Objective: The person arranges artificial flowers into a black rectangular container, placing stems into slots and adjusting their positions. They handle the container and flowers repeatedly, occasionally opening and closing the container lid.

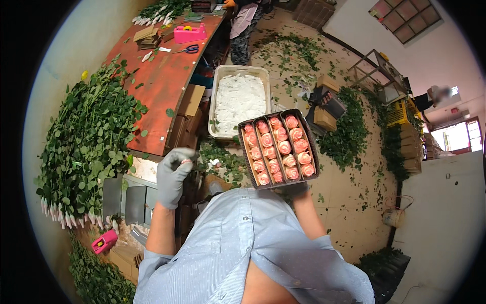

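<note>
My right hand (296,189), mostly hidden, grips the near edge of a dark box of roses from below. Pink rose heads (284,147) stand in rows in this box (252,180), split by cardboard dividers. To the left, my left hand (171,177) wears a grey glove and is raised with its fingers curled together. A small pinkish bit shows at its fingertips, too small to name. Just beyond the box of roses, a pale plastic tub (214,99) holds a heap of white pieces (240,99).
A red-topped table (158,83) at left carries scissors (190,49) and a pink tape dispenser (190,33). Bundled leafy stems (88,137) lie along the left side. Leaves litter the floor (349,213). A person (240,40) stands at the table's far end; another pink dispenser (105,241) lies lower left.
</note>
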{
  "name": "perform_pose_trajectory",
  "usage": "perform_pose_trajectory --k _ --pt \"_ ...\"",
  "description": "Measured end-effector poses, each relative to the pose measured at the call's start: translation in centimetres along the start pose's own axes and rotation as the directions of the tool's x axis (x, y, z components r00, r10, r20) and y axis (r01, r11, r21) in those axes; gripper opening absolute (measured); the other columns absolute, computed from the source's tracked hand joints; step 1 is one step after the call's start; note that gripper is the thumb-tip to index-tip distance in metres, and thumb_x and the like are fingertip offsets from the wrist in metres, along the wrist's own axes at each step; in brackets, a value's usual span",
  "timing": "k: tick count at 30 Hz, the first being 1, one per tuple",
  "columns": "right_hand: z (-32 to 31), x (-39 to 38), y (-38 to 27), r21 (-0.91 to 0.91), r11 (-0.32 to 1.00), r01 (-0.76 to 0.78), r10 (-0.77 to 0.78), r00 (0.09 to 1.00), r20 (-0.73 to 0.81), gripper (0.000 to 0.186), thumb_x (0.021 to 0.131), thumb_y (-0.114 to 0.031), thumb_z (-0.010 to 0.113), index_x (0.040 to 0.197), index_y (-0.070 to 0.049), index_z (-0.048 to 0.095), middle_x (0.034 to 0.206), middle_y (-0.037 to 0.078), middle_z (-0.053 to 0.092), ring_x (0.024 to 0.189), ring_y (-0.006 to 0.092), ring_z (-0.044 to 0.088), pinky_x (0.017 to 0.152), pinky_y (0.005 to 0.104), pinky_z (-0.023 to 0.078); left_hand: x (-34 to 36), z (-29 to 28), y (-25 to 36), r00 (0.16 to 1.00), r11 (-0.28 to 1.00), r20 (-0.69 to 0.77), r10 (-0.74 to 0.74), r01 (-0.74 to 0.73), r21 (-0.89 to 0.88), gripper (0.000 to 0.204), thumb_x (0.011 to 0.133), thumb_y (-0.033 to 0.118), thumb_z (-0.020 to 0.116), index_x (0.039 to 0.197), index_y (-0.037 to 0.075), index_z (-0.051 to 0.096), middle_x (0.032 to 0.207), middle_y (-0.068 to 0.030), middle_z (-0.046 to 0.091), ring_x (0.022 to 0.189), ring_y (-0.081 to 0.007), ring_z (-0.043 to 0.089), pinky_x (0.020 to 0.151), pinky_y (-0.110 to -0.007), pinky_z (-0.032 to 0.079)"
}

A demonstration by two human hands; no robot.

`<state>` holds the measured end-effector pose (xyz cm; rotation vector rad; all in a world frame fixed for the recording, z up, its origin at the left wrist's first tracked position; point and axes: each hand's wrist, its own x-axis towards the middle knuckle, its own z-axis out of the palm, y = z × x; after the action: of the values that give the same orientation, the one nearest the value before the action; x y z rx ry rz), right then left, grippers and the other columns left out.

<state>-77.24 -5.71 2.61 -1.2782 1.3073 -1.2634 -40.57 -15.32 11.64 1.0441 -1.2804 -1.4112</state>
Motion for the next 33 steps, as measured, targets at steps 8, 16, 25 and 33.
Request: perform_pose_trajectory --k 8,16,25,33 --pt "-0.3 1.0 2.2 -0.392 0.910 0.136 -0.143 0.990 0.012 0.053 0.104 -0.026 0.056 0.151 -0.003 0.046 0.152 0.015 0.052 0.137 0.0294 0.053 0.116 0.0442 0.043 -3.7 -3.3 -5.3 0.966 0.941 0.032 -0.257 0.243 0.238 0.011 0.093 0.011 0.072 0.089 0.003 0.066 0.085 0.0007 0.066 0.081 -0.0087 0.058 0.078 -0.025 0.048" --pt "0.1 1.5 2.8 -0.476 0.862 0.173 -0.175 0.984 0.040 0.056 0.102 -0.027 0.058 0.152 -0.005 0.044 0.155 0.014 0.050 0.140 0.0294 0.051 0.117 0.0445 0.040 -6.2 -5.0 -9.2 0.905 0.884 0.128 -0.406 0.353 0.307 0.018 0.097 0.019 0.070 0.096 0.001 0.069 0.082 -0.0012 0.067 0.069 -0.0082 0.060 0.065 -0.028 0.053" --pt "0.2 2.1 3.2 -0.542 0.813 0.211 -0.221 0.974 0.048 0.060 0.101 -0.029 0.061 0.153 -0.006 0.042 0.157 0.013 0.047 0.142 0.0293 0.048 0.119 0.0448 0.038 -7.5 -6.0 -11.8 0.889 0.592 0.087 -0.450 0.224 0.774 0.051 0.090 0.020 0.073 0.138 0.007 0.064 0.125 -0.0229 0.070 0.115 -0.0393 0.067 0.101 -0.042 0.053" --pt "0.5 0.8 6.7 -0.475 0.845 0.247 -0.283 0.959 -0.005 0.065 0.100 -0.029 0.063 0.156 -0.008 0.038 0.160 0.012 0.044 0.144 0.0292 0.046 0.121 0.0449 0.035 -7.7 -6.7 -13.0 0.919 0.528 0.064 -0.388 0.165 0.833 0.039 0.085 0.028 0.078 0.118 0.006 0.073 0.115 -0.0187 0.072 0.108 -0.0366 0.068 0.093 -0.043 0.054"
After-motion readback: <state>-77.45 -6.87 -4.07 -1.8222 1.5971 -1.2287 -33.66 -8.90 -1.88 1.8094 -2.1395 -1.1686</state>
